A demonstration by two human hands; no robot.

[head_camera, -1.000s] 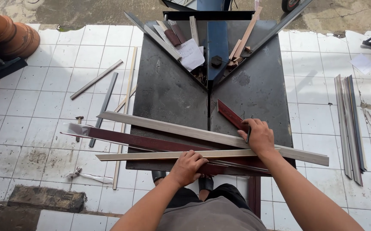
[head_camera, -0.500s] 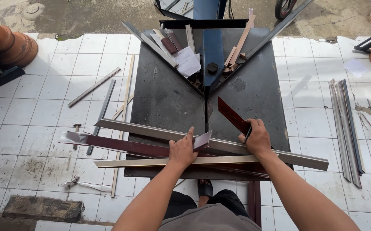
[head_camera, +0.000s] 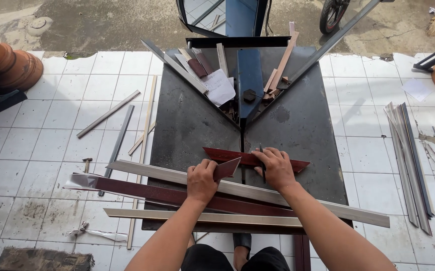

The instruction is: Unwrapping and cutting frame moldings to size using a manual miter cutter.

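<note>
Left hand (head_camera: 202, 180) gripping short red piece (head_camera: 226, 168); right hand (head_camera: 276, 168) pressing pencil (head_camera: 262, 163) on red strip (head_camera: 257, 159), lying sideways across bench (head_camera: 187, 125).

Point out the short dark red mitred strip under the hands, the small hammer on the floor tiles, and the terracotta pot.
dark red mitred strip (head_camera: 298, 164), head view, on its right end clear of the hand.
small hammer (head_camera: 86, 164), head view, on its handle.
terracotta pot (head_camera: 7, 68), head view, on its side wall.

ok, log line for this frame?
left hand: on short dark-red mitred strip | right hand: pencil on long dark-red strip | black metal table
</note>
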